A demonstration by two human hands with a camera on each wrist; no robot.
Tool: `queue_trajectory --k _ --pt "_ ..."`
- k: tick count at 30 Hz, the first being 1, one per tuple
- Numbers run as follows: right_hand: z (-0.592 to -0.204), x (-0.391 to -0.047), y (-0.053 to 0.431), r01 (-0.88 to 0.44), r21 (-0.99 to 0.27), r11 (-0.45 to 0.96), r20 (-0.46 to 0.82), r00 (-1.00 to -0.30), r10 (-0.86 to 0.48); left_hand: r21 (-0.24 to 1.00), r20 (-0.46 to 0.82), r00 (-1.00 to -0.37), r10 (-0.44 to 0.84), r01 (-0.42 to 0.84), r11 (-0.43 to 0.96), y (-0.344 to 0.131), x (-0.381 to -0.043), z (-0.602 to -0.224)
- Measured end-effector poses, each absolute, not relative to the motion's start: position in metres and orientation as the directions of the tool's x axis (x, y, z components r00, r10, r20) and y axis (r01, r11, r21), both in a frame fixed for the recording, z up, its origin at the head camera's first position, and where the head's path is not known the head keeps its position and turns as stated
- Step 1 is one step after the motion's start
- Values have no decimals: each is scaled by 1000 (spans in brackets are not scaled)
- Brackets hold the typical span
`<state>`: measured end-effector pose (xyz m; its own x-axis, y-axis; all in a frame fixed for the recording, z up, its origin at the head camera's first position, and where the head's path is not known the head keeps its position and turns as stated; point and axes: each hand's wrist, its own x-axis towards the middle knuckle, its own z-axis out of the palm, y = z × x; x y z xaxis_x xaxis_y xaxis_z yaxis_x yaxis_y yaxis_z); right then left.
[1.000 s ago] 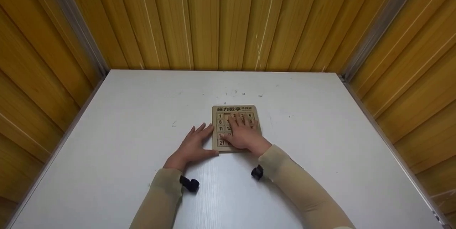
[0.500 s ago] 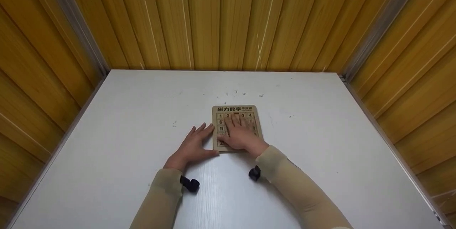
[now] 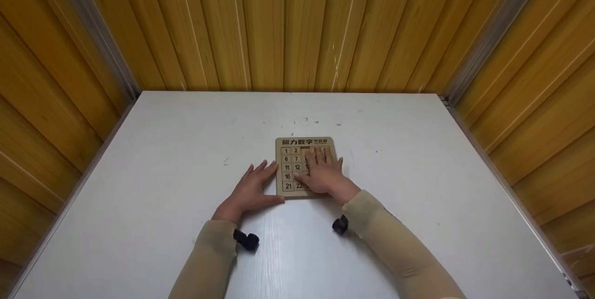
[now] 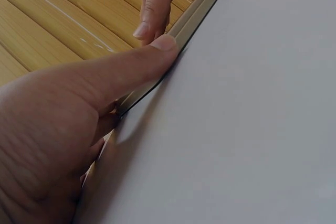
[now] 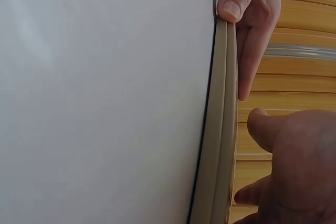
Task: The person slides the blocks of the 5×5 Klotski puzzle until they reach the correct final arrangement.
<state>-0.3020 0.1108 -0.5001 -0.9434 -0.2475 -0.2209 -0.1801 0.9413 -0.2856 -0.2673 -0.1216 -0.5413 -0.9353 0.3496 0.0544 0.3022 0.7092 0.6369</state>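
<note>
A wooden number slide puzzle (image 3: 297,193) lies flat on the white table in the head view. Its top row shows tiles 1 and 2, then a dark gap (image 3: 305,148). Over the right part of the tiles lies my right hand (image 3: 325,176), fingers straight and fingertips at the upper rows, hiding many numbers. My left hand (image 3: 253,189) steadies the lower left corner, its fingers along the left side and its thumb on the near edge. In the left wrist view that thumb (image 4: 142,64) presses the board's edge (image 4: 202,9). The right wrist view shows my right thumb (image 5: 262,129) raised above the board.
The white table (image 3: 395,169) has small dark marks behind the puzzle. Yellow wood-look panels (image 3: 297,29) wall in the back and both sides. Black cameras (image 3: 248,242) sit on both wrists.
Tile 2 has slid left beside tile 1, so the gap now lies to its right. My right hand went left with it, then back right. The left hand has stayed put.
</note>
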Motion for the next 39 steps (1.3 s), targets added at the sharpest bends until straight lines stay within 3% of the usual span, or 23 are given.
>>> queue_trajectory --k 12,26,39 --pt "-499 -299 95 -226 -278 934 -228 -929 -293 638 49 -936 348 297 711 -121 -267 -541" --pt "-495 -299 130 -147 -337 930 -230 -945 -232 638 41 -943 331 280 717 -121 -267 -540" --pt "-499 -301 114 -172 -308 936 -225 -942 -247 638 33 -949 314 262 724 -120 -266 -541"
